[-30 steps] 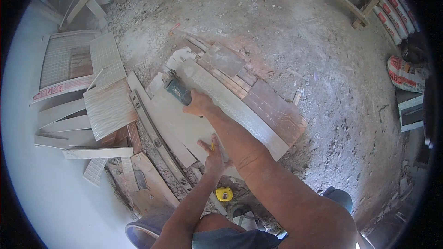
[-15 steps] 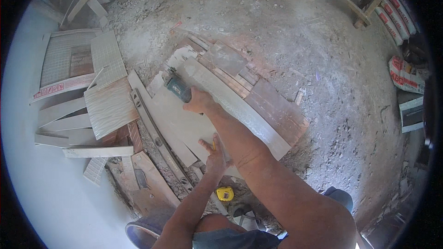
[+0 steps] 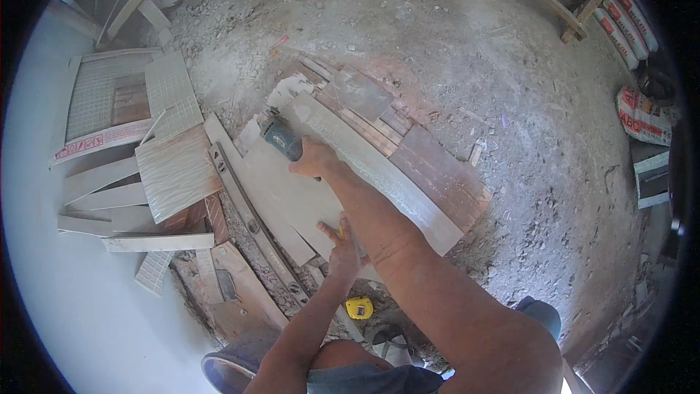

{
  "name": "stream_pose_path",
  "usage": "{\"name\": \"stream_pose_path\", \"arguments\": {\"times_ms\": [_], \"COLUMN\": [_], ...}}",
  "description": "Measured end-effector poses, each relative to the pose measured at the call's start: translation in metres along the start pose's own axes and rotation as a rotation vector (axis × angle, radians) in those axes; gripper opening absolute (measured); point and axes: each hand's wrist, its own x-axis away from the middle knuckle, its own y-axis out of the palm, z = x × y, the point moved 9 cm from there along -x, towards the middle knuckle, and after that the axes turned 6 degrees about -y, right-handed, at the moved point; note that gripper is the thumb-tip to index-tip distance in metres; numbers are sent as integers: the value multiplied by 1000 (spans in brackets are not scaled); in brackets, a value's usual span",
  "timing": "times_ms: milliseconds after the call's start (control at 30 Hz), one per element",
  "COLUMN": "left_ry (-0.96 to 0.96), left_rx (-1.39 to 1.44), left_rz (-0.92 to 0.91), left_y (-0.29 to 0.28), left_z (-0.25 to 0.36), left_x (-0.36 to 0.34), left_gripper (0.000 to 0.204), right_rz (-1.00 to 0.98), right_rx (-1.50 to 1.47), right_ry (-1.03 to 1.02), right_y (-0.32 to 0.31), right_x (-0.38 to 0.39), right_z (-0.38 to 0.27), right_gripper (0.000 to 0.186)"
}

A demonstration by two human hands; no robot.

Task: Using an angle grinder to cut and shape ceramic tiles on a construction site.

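Observation:
My right hand (image 3: 312, 159) grips a dark teal angle grinder (image 3: 281, 138) by its body, its head at the far end of a large pale grey tile (image 3: 288, 190). White dust lies around the grinder's head, and the exact contact of the disc with the tile is too small to make out. Lower down, my left hand (image 3: 344, 254) rests on the near part of the same tile, with a slim yellow pencil (image 3: 342, 233) held between its fingers. A long narrow tile strip (image 3: 379, 168) lies along the right side, partly behind my right forearm.
A spirit level (image 3: 251, 222) lies left of the tile, and a yellow tape measure (image 3: 359, 308) near my legs. Cut tiles (image 3: 179, 175) lean along the left wall. Brown boards (image 3: 437, 164) lie to the right. Bags (image 3: 645, 117) and a wooden frame (image 3: 580, 18) stand farther right.
The whole view has shifted very slightly. Both hands keep their holds, and the grinder stays at the tile's far end.

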Motion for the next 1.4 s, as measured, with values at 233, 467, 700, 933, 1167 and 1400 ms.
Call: {"name": "stream_pose_path", "arguments": {"times_ms": [233,467,700,933,1167,1400], "left_ry": [46,-66,-101,-99,-84,-156], "left_rx": [-65,105,151,242,236,228], "left_rz": [70,-26,-75,-57,-39,-110], "left_y": [5,-22,-45,-48,-52,-53], "left_z": [0,9,13,11,16,15], "left_x": [-5,1,11,13,15,14], "left_gripper": [140,146,148,149,150,150], "right_rz": [20,-34,-11,-12,0,-28], "right_rx": [5,-24,-53,-16,4,-31], "right_ry": [0,32,20,31,39,40], "right_y": [-4,1,0,-1,1,-3], "right_x": [8,31,49,51,48,50], "right_z": [-1,17,20,19,24,20], "right_gripper": [79,81,78,79,79,79]}}
